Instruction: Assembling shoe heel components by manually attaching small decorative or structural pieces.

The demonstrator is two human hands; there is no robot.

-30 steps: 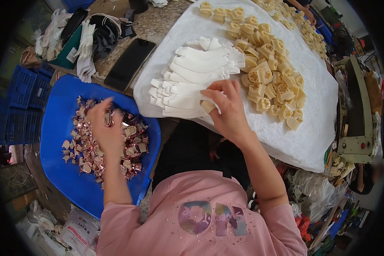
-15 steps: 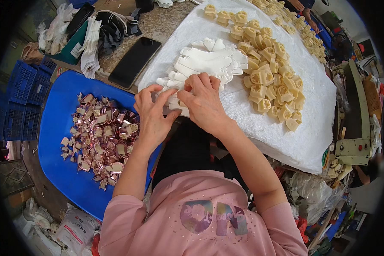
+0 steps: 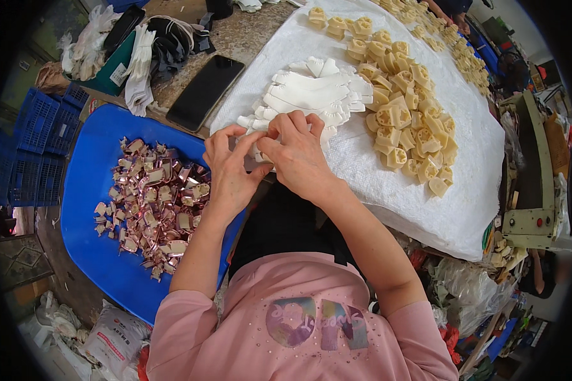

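My left hand (image 3: 230, 166) and my right hand (image 3: 297, 151) meet at the near edge of a white cloth (image 3: 464, 190), fingers pinched together on a small white plastic part (image 3: 260, 152) that they mostly hide. Just beyond the hands lies a stack of white plastic parts (image 3: 311, 95). To the right of that stack is a heap of cream-yellow plastic pieces (image 3: 400, 120). Left of my left hand a blue tray (image 3: 89, 254) holds several shiny copper-coloured metal clips (image 3: 152, 203).
A black phone (image 3: 204, 92) lies on the stone table top beyond the tray. Blue crates (image 3: 35, 146) stand at the far left, folded white gloves (image 3: 140, 70) and dark cloths behind. A grey machine (image 3: 534, 184) stands at the right. Bags and clutter lie on the floor.
My left hand left the clips in the blue tray and came right to meet my right hand. My right hand drew back from the white stack to the cloth's near edge.
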